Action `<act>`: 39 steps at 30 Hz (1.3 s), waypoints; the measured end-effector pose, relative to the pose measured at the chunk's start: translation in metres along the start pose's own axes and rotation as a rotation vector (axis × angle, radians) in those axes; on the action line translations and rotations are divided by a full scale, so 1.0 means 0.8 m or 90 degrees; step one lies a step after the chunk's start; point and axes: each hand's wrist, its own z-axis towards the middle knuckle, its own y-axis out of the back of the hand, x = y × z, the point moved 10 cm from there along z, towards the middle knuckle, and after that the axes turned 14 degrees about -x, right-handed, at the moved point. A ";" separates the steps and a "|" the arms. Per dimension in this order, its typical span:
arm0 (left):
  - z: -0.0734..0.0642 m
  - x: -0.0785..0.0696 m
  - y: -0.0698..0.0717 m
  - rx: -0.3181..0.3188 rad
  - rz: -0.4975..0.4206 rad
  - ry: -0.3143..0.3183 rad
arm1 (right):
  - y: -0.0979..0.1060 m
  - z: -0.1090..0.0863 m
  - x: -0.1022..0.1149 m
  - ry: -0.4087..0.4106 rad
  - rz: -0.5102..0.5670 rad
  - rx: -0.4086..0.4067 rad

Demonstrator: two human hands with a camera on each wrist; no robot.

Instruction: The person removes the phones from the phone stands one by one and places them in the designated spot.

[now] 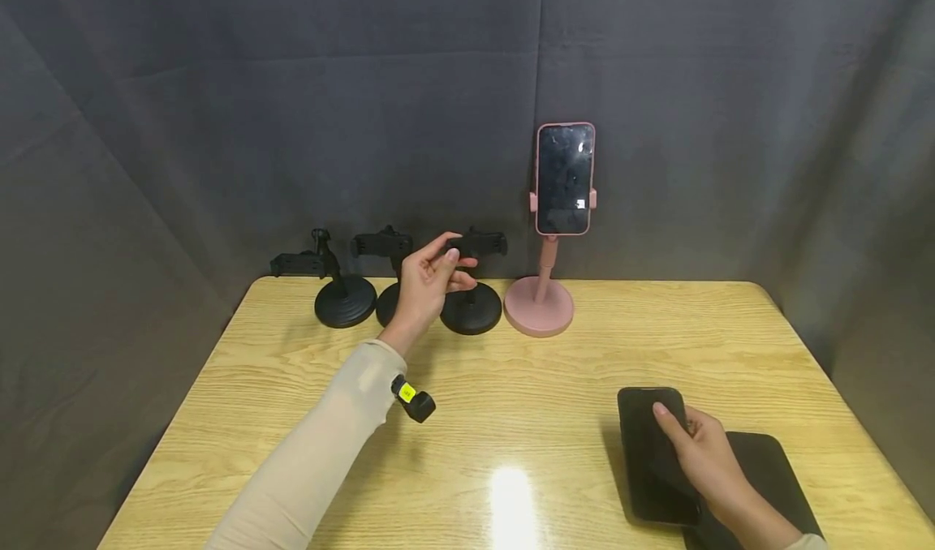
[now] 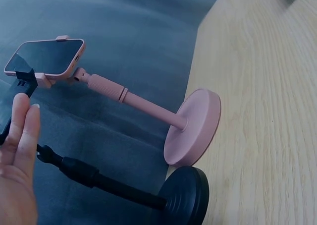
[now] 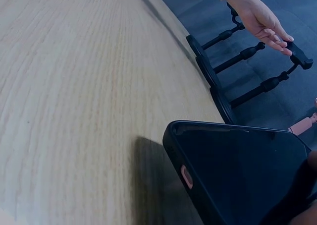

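Note:
My left hand (image 1: 425,286) is at the back of the table, with thumb and fingers pinching the left end of the clamp (image 1: 489,244) on a black phone stand (image 1: 471,313). In the left wrist view two fingers lie along that clamp (image 2: 26,82), and the stand's round base (image 2: 185,197) sits on the table. My right hand (image 1: 707,457) grips a black smartphone (image 1: 648,465) by its right side, thumb across the screen. The right wrist view shows this smartphone (image 3: 237,165) raised over the table, its shadow beneath.
A pink phone stand (image 1: 539,311) at the back holds a pink-cased phone (image 1: 565,178) upright. Two more black phone stands, one far left (image 1: 345,302) and one partly behind my left hand (image 1: 383,246), line the back edge. A dark flat slab (image 1: 770,485) lies under my right forearm.

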 end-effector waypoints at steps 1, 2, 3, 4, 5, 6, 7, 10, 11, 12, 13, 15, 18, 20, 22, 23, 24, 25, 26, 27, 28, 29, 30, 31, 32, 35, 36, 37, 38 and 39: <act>0.000 0.000 0.000 0.002 0.004 0.001 | -0.001 0.000 0.000 0.005 -0.011 0.005; 0.000 0.001 0.000 0.003 0.005 0.003 | -0.002 0.000 -0.001 0.009 -0.021 0.011; 0.000 0.001 0.000 0.005 0.006 0.005 | -0.003 -0.001 -0.002 0.008 -0.022 0.019; 0.000 0.001 -0.001 0.007 0.007 0.006 | -0.004 -0.001 -0.003 0.009 -0.025 0.027; 0.000 0.002 -0.001 0.009 0.011 0.008 | -0.005 -0.002 -0.004 0.009 -0.034 0.034; 0.000 0.002 -0.001 0.010 0.011 0.009 | -0.007 -0.002 -0.006 0.004 -0.035 0.046; 0.000 0.002 -0.001 0.011 0.014 0.010 | -0.009 -0.003 -0.008 0.002 -0.035 0.057; -0.001 0.003 0.000 0.012 0.024 0.013 | -0.011 -0.005 -0.012 0.002 -0.035 0.068; -0.001 0.002 0.000 0.011 0.027 0.012 | -0.012 -0.006 -0.014 0.004 -0.037 0.069; -0.002 0.002 0.000 0.011 0.028 0.013 | -0.013 -0.007 -0.015 0.005 -0.035 0.070; -0.001 0.002 0.000 0.011 0.030 0.012 | -0.012 -0.007 -0.016 0.007 -0.036 0.065; -0.001 0.002 0.000 0.010 0.035 0.011 | -0.013 -0.008 -0.019 0.005 -0.034 0.062; -0.001 0.001 0.000 0.011 0.037 0.008 | -0.012 -0.009 -0.023 -0.014 -0.024 0.055; -0.001 0.000 0.000 0.012 0.042 0.006 | -0.013 -0.009 -0.026 -0.026 -0.018 0.050; -0.002 0.000 0.000 0.013 0.046 0.005 | -0.014 -0.009 -0.026 -0.028 -0.016 0.055; -0.001 0.000 -0.001 0.014 0.047 0.005 | -0.015 -0.010 -0.026 -0.027 -0.019 0.063; -0.001 0.000 -0.001 0.014 0.049 0.005 | -0.016 -0.009 -0.026 -0.032 -0.025 0.071; -0.001 0.001 -0.001 0.014 0.050 0.006 | -0.017 -0.008 -0.026 -0.032 -0.030 0.082; -0.001 0.001 -0.001 0.014 0.050 0.007 | -0.019 -0.008 -0.026 -0.033 -0.032 0.094; -0.001 0.001 -0.001 0.014 0.049 0.008 | -0.020 -0.007 -0.026 -0.033 -0.034 0.106; -0.001 0.002 0.000 0.012 0.049 0.009 | -0.021 -0.006 -0.026 -0.035 -0.037 0.114; -0.001 0.002 0.000 0.012 0.050 0.010 | -0.022 -0.005 -0.027 -0.037 -0.039 0.118; -0.001 0.002 0.000 0.013 0.050 0.011 | -0.022 -0.004 -0.027 -0.040 -0.038 0.121; -0.001 0.002 -0.001 0.013 0.051 0.012 | -0.022 -0.004 -0.026 -0.033 -0.037 0.123; 0.000 0.002 -0.001 0.014 0.051 0.012 | -0.023 -0.004 -0.025 -0.024 -0.041 0.121; -0.001 0.002 -0.002 0.017 0.052 0.013 | -0.021 -0.004 -0.023 0.001 -0.056 0.106; -0.001 0.002 -0.002 0.017 0.052 0.013 | -0.020 -0.004 -0.023 0.005 -0.058 0.100; -0.001 0.002 -0.001 0.016 0.053 0.013 | -0.019 -0.004 -0.022 0.012 -0.055 0.093; -0.001 0.002 -0.001 0.015 0.053 0.014 | -0.017 -0.004 -0.022 0.015 -0.048 0.088; -0.001 0.001 -0.001 0.015 0.052 0.014 | -0.016 -0.004 -0.022 0.017 -0.040 0.083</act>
